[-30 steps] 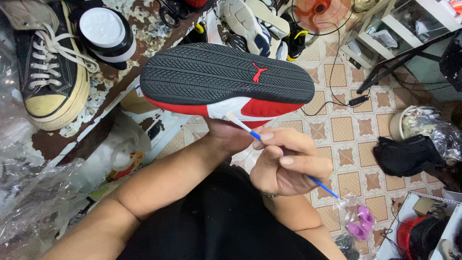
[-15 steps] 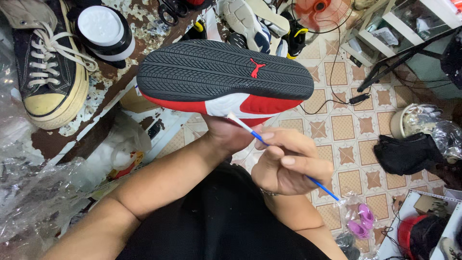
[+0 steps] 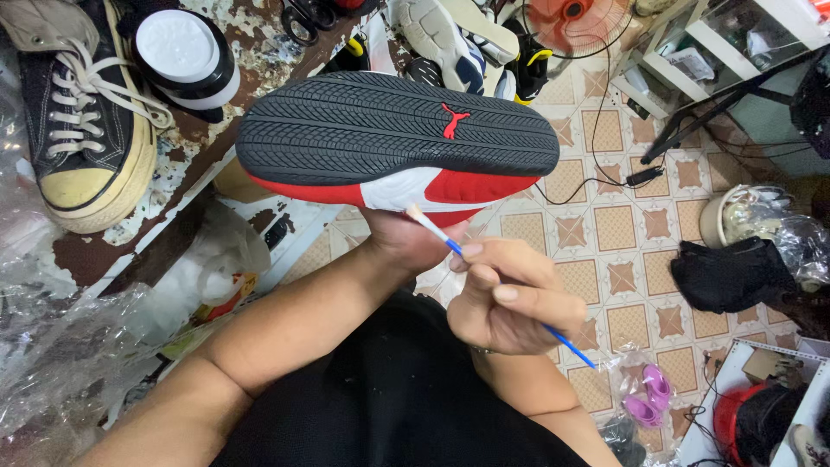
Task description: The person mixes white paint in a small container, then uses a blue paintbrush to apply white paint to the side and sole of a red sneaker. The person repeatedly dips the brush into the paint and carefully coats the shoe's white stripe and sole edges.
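Note:
My left hand (image 3: 406, 238) holds up a red and white sneaker (image 3: 398, 138) from underneath, its black ridged sole with a small red mark facing me. Most of that hand is hidden behind the shoe. My right hand (image 3: 510, 298) pinches a thin brush with a blue handle (image 3: 497, 281). The brush's pale tip touches the white patch on the shoe's side, just under the sole edge. My lap in dark cloth fills the bottom of the view.
A worn wooden bench (image 3: 199, 143) at left carries a black canvas high-top (image 3: 82, 121) and a round black container with a white lid (image 3: 183, 54). Crumpled clear plastic (image 3: 60, 346) lies lower left. On the tiled floor (image 3: 614, 225): more shoes, a fan (image 3: 575, 22), cables, dark cloth (image 3: 731, 272).
The sneaker has shifted slightly left and down in view. The brush tip has slid a little along the white patch. Both hands keep their grip.

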